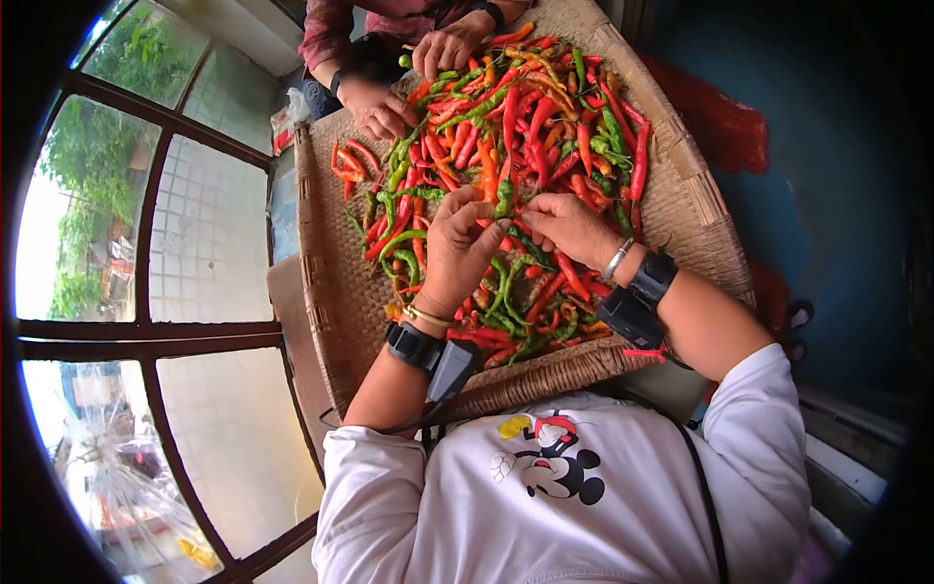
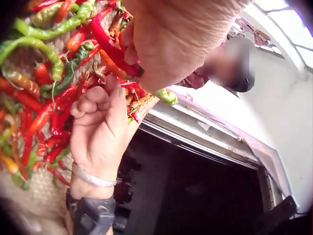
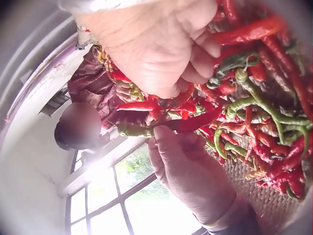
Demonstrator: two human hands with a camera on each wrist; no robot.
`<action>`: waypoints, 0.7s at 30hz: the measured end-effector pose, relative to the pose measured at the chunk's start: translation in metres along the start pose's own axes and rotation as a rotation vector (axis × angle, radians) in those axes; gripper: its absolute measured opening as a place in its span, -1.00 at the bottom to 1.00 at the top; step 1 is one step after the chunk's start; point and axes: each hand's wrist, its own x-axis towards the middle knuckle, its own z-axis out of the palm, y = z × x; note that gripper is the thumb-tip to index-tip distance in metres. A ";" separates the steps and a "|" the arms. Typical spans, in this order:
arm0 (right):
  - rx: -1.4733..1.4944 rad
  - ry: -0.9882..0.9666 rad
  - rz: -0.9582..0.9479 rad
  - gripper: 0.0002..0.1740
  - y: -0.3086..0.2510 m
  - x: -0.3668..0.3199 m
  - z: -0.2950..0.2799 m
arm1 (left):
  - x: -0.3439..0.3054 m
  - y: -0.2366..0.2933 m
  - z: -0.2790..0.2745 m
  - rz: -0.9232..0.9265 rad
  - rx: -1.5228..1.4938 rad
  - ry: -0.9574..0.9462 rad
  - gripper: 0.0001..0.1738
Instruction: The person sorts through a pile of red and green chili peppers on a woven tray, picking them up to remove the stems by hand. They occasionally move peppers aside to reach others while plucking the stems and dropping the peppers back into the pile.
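Note:
My left hand (image 1: 457,243) pinches a chili pepper (image 3: 134,130) between thumb and fingers, above the heap. The pepper's green end sticks out toward the far side; its other part is red, with a dark stretch between. Close to its right is my right hand (image 1: 574,229), fingers curled and thumb near the forefinger, with nothing showing in its grasp. Red, green and orange chili peppers (image 1: 530,112) lie heaped in a large woven tray (image 1: 696,190) under both hands.
Across the tray, another person's hands (image 1: 443,51) are at the heap's far edge. Paned windows (image 1: 209,234) stand close on the left. A red plastic bag (image 1: 725,127) lies beyond the tray's right rim.

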 end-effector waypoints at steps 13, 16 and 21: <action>0.056 -0.120 0.015 -0.64 0.001 -0.001 0.003 | -0.013 -0.001 0.007 -0.150 -0.082 -0.173 -0.86; 0.037 -0.087 0.005 -0.64 0.000 -0.002 0.002 | -0.013 0.004 0.008 -0.186 -0.184 -0.178 -0.86; 0.081 -0.024 0.017 -0.65 0.007 0.000 0.002 | -0.014 0.000 0.009 -0.170 -0.103 -0.217 -0.85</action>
